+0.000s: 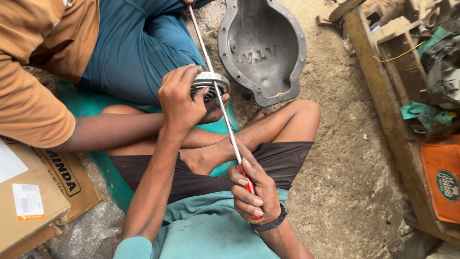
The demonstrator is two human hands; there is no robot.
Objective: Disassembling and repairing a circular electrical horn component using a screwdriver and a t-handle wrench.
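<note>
My left hand [179,98] is clamped over a round metal part [213,81] with dark slots in its side, held above my crossed legs. In my right hand [254,189] is the red handle of a long screwdriver [225,117]. Its thin steel shaft runs up and left across the round part to the top edge of the view. A co-worker in an orange shirt and blue trousers sits opposite me. That person's hand [215,114] supports the round part from below.
A grey cast-metal cover [263,48] lies hollow side up on the dirt floor ahead. Cardboard boxes [33,192] sit at the left. At the right are a wooden frame [383,96], a green rag [426,115] and an orange container [443,177]. A teal mat [91,103] lies under us.
</note>
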